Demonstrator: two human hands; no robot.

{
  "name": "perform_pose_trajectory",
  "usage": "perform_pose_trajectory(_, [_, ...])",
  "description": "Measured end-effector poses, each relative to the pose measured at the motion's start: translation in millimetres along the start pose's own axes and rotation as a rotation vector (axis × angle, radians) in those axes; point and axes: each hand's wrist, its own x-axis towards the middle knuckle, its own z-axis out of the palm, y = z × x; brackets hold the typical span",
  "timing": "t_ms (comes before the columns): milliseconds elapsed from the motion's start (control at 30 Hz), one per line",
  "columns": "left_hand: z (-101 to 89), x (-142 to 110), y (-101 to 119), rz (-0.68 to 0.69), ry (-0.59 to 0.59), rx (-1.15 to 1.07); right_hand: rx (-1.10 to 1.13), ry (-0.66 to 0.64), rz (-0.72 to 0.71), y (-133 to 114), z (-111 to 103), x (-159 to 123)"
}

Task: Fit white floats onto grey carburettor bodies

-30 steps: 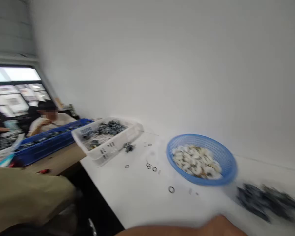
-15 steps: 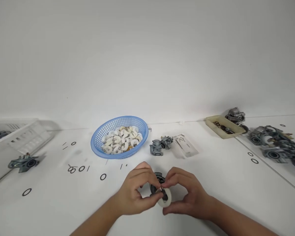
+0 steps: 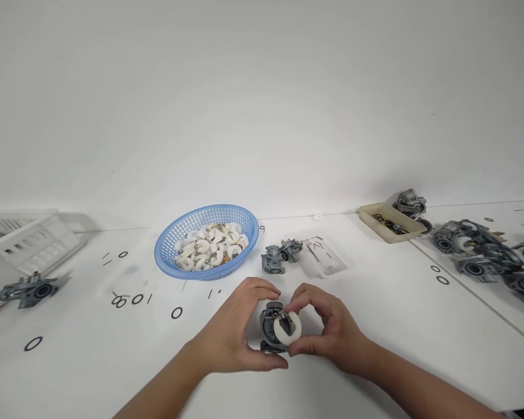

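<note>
A grey metal carburetor (image 3: 268,330) lies in front of me with its hollow side up. Over its right side sits a white C-shaped float (image 3: 293,336), with a small metal hinge at its top. My right hand (image 3: 332,331) grips the float between thumb and forefinger. Around the carburetor's left side curves my left hand (image 3: 231,329), its thumb and fingers wide apart; whether it touches the body I cannot tell. Just beyond, two more carburetors (image 3: 282,255) stand together on the white table (image 3: 126,366).
A blue basket (image 3: 161,259) holds many white floats. Nearby lies a clear tray (image 3: 332,265) with thin pins. At right are a cream tray (image 3: 369,224) of black rings and several carburetors (image 3: 475,250); at left, a white crate (image 3: 48,250) and one carburetor (image 3: 30,290). Black rings (image 3: 177,313) are scattered about.
My left hand has let go of the hinge area and spread its fingers. The float now lies flatter over the carburetor, still in my right hand. The view has shifted slightly.
</note>
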Motion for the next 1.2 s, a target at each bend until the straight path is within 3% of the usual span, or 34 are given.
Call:
perform_pose_trajectory(200, [4.2, 3, 4, -0.122, -0.111, -0.144, -0.073, 0.002, 0.001, 4, 7, -2])
perform_pose_trajectory(367, [4.6, 3, 7, -0.258, -0.089, -0.255, -0.1, 0.01, 0.039, 7, 8, -1])
perform_pose_trajectory(567, [3.9, 2, 1, -0.299, -0.074, -0.33, -0.14, 0.03, 0.101, 9, 9, -2])
perform_pose_trajectory(733, [2.0, 2, -6, -0.241, -0.073, -0.32, -0.157, 0.015, 0.074, 8, 8, -3])
perform_pose_trajectory(967, [1.7, 4, -11, -0.054, -0.051, -0.207, -0.171, -0.011, 0.02, 8, 5, -2])
perform_pose_trajectory(1200, [2.1, 7, -9, 0.061, -0.033, -0.134, -0.119, -0.015, 0.064, 10, 3, -1])
